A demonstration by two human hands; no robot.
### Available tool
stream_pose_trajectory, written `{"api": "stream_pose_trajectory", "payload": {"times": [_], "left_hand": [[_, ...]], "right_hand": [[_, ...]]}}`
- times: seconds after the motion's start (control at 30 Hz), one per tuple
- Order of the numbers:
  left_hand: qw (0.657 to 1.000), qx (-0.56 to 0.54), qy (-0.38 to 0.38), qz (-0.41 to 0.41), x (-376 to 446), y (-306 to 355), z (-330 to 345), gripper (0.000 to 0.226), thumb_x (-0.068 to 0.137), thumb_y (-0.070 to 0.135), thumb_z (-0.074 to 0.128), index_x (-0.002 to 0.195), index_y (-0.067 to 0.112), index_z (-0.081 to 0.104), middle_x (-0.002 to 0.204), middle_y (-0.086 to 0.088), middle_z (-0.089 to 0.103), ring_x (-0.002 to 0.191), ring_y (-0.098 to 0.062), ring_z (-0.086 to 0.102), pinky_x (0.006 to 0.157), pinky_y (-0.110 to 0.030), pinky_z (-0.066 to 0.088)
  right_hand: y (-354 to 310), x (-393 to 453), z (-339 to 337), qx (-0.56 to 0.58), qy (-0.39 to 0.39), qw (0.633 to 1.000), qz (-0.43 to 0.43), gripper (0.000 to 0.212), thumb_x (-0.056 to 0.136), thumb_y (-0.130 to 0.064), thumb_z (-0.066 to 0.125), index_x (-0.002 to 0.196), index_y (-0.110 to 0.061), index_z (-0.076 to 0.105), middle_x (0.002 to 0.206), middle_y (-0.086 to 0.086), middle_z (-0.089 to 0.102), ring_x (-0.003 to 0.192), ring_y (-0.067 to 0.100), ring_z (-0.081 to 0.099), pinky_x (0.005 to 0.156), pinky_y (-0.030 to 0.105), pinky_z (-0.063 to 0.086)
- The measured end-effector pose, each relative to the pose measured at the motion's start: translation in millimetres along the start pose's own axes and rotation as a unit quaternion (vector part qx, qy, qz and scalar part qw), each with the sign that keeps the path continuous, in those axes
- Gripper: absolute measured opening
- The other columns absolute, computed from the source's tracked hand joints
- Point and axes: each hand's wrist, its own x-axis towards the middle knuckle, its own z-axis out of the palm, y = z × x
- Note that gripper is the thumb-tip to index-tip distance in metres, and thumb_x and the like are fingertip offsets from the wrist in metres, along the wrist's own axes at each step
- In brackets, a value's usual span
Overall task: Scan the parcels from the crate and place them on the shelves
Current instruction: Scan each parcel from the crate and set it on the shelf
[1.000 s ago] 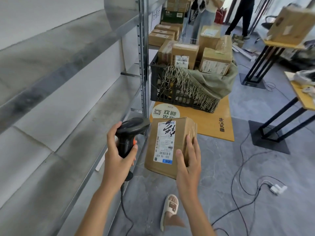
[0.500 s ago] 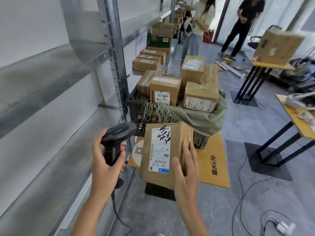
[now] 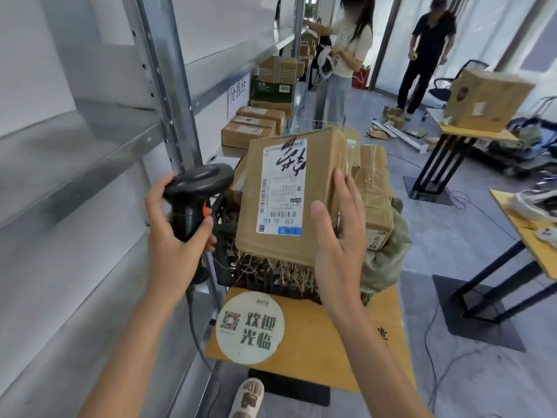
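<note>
My right hand [image 3: 339, 236] grips a brown cardboard parcel [image 3: 289, 197] by its right edge, with the white shipping label facing me. My left hand [image 3: 173, 230] holds a black barcode scanner [image 3: 196, 191] by its handle, its head level with the parcel's left side. Behind the parcel stands the black crate [image 3: 224, 236], lined with a green sack [image 3: 388, 251], with another taped parcel [image 3: 373, 188] inside. The metal shelves [image 3: 90, 146] run along the left.
The crate stands on a yellow table [image 3: 325, 342] with a round white sticker. More parcels [image 3: 250, 125] lie on the shelf further back. Two people stand at the far end. Small yellow tables [image 3: 530, 236] with black legs and floor cables are on the right.
The parcel and scanner have risen higher in view and nearer the crate. My view has tilted up and moved forward toward the crate.
</note>
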Motion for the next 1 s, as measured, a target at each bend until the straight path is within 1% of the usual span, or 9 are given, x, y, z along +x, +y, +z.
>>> {"api": "stream_pose_trajectory", "payload": {"times": [0.1, 0.23, 0.37, 0.43, 0.53, 0.63, 0.73, 0.87, 1.0], "left_hand": [[1.0, -0.007, 0.002, 0.028, 51.7, -2.0, 26.6, 0.085, 0.095, -0.008, 0.064, 0.135, 0.061, 0.035, 0.106, -0.001, 0.068, 0.072, -0.017, 0.072, 0.067, -0.03, 0.061], [0.998, 0.005, 0.018, 0.054, 108.0, -13.1, 46.9, 0.083, 0.093, -0.003, 0.069, 0.138, 0.058, 0.034, 0.144, -0.007, 0.052, 0.11, -0.019, 0.071, 0.09, -0.048, 0.061], [0.999, -0.015, 0.009, 0.051, 154.6, -31.7, 50.4, 0.084, 0.092, -0.001, 0.07, 0.14, 0.058, 0.034, 0.146, -0.01, 0.049, 0.115, -0.024, 0.068, 0.09, -0.051, 0.061], [0.999, -0.024, -0.009, 0.036, 174.1, -40.2, 53.2, 0.077, 0.092, 0.004, 0.07, 0.146, 0.045, 0.034, 0.146, 0.0, 0.049, 0.117, -0.03, 0.066, 0.094, -0.055, 0.058], [0.998, -0.041, -0.036, 0.044, 195.9, -52.5, 60.4, 0.079, 0.093, -0.004, 0.068, 0.146, 0.043, 0.033, 0.127, 0.037, 0.052, 0.097, -0.014, 0.074, 0.082, -0.042, 0.064], [0.996, -0.06, -0.055, 0.03, 211.6, -69.8, 65.4, 0.079, 0.095, -0.008, 0.064, 0.15, 0.037, 0.03, 0.122, 0.026, 0.062, 0.088, -0.011, 0.075, 0.082, -0.034, 0.064], [0.994, -0.087, -0.065, 0.003, 222.5, -84.7, 70.2, 0.076, 0.097, -0.004, 0.064, 0.148, 0.042, 0.032, 0.127, 0.006, 0.065, 0.085, -0.019, 0.076, 0.085, -0.04, 0.063], [0.989, -0.119, -0.08, -0.023, 226.9, -100.5, 79.4, 0.077, 0.098, -0.005, 0.063, 0.139, 0.054, 0.034, 0.108, 0.007, 0.068, 0.08, -0.02, 0.076, 0.08, -0.032, 0.062], [0.986, -0.132, -0.09, -0.045, 228.3, -114.2, 84.5, 0.078, 0.097, -0.007, 0.062, 0.14, 0.052, 0.034, 0.105, 0.001, 0.07, 0.079, -0.023, 0.075, 0.078, -0.026, 0.061]], "right_hand": [[1.1, 44.3, 28.3, -0.014, 0.007, 1.0, -0.006, 0.051, 0.1, -0.035, 0.057, 0.148, -0.047, 0.04, 0.159, -0.022, 0.028, 0.141, -0.015, 0.021, 0.118, 0.029, 0.028], [6.4, 106.7, 60.6, -0.011, 0.034, 0.999, 0.001, 0.051, 0.101, -0.032, 0.057, 0.149, -0.04, 0.042, 0.16, -0.019, 0.029, 0.127, -0.033, 0.017, 0.101, 0.0, 0.023], [8.5, 190.6, 89.5, -0.048, 0.062, 0.997, 0.026, 0.054, 0.1, -0.033, 0.054, 0.152, -0.034, 0.04, 0.16, -0.007, 0.032, 0.145, 0.009, 0.032, 0.116, 0.045, 0.036], [15.9, 228.6, 104.3, -0.118, 0.062, 0.99, 0.039, 0.054, 0.101, -0.034, 0.051, 0.153, -0.034, 0.038, 0.161, -0.006, 0.03, 0.146, 0.015, 0.031, 0.118, 0.047, 0.031], [37.8, 269.2, 122.2, -0.256, 0.025, 0.965, 0.05, 0.054, 0.102, -0.037, 0.047, 0.154, -0.035, 0.035, 0.163, -0.003, 0.024, 0.148, 0.028, 0.028, 0.118, 0.051, 0.029], [64.1, 281.6, 136.0, -0.383, -0.012, 0.921, 0.072, 0.052, 0.102, -0.04, 0.043, 0.153, -0.037, 0.034, 0.164, -0.002, 0.02, 0.139, 0.038, 0.036, 0.111, 0.052, 0.034], [91.9, 274.7, 148.0, -0.503, -0.036, 0.859, 0.092, 0.052, 0.103, -0.04, 0.042, 0.154, -0.039, 0.029, 0.166, -0.001, 0.014, 0.139, 0.049, 0.029, 0.109, 0.059, 0.03], [120.8, 267.1, 156.5, -0.615, -0.051, 0.78, 0.1, 0.051, 0.105, -0.03, 0.039, 0.155, -0.035, 0.028, 0.167, 0.008, 0.016, 0.134, 0.056, 0.034, 0.107, 0.06, 0.032], [136.8, 265.4, 159.0, -0.66, -0.062, 0.744, 0.09, 0.055, 0.104, -0.032, 0.039, 0.157, -0.028, 0.026, 0.167, 0.011, 0.014, 0.141, 0.053, 0.026, 0.111, 0.063, 0.026]]}}
